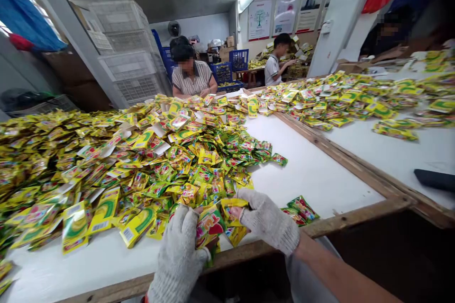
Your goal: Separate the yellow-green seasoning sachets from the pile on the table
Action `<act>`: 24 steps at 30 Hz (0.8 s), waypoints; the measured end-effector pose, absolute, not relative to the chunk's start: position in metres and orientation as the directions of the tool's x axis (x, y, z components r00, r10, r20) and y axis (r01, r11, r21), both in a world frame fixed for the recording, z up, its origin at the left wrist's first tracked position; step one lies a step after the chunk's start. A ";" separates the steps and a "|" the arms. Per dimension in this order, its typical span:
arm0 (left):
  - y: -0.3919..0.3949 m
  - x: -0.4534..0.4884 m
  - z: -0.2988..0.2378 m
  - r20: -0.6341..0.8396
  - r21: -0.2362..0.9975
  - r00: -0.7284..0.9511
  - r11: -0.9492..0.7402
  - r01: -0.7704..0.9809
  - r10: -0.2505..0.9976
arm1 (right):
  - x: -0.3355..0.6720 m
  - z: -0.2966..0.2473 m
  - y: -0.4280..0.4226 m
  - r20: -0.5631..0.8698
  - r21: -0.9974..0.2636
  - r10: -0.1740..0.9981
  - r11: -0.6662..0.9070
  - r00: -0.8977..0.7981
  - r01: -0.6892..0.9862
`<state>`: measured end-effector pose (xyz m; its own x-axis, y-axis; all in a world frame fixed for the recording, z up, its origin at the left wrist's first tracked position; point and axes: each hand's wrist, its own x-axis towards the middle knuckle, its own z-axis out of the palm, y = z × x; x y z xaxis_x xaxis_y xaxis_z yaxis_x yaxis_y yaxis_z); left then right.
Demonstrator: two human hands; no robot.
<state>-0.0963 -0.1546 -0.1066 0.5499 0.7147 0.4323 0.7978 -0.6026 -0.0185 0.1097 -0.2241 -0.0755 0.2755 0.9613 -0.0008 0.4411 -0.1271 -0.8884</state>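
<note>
White counter [295, 170] right across the middle, edged by a worn wooden rim [355, 218], and what a load it carries! Swamping the left and centre is a huge heap of packets [152, 151], yellow, green and red, spilling almost to the near edge. Over to the right, a 2nd counter [398, 156] bears another heap [355, 97], with a wooden divider [334, 149] standing between the 2 surfaces.

Behind, at left, rises a tall stack of white crates [122, 47]; what they contain, I can't tell. 3 people are in view beyond: a person in a striped shirt [195, 78] bent over the far side of the heap, a person in a white top [273, 66], and a person in dark clothing [384, 40] at far right. Between the first 2 sit blue baskets [222, 73], the front upright basket full of small pieces. Near the right-hand person, a cardboard box [353, 66], its contents hidden.

Down to the front, 2 gloved hands! The left hand [179, 251] has its fingers curled round a red-and-green packet [211, 225], over the near rim. Right beside it, the right hand [268, 220] pinches a yellow packet [232, 206] with bare fingertips. Just past that wrist, a few loose packets [302, 210] lie on the counter by the rim.
</note>
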 end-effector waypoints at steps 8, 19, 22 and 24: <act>-0.163 -0.081 -0.116 0.628 -0.116 0.602 -0.705 0.700 0.494 | 0.115 -0.067 -0.231 0.052 -0.748 0.977 -0.099 0.207 0.656; -0.167 -0.071 -0.115 0.660 -0.157 0.587 -0.679 0.717 0.468 | 0.116 -0.068 -0.236 -0.147 -0.848 0.963 -0.239 0.224 0.474; -0.166 -0.072 -0.115 0.643 -0.123 0.582 -0.683 0.720 0.498 | 0.117 -0.065 -0.242 -0.257 -0.898 0.955 -0.292 0.145 0.329; -0.167 -0.072 -0.116 0.649 -0.094 0.571 -0.691 0.717 0.504 | 0.115 -0.065 -0.249 -0.292 -0.914 0.955 -0.296 0.057 0.276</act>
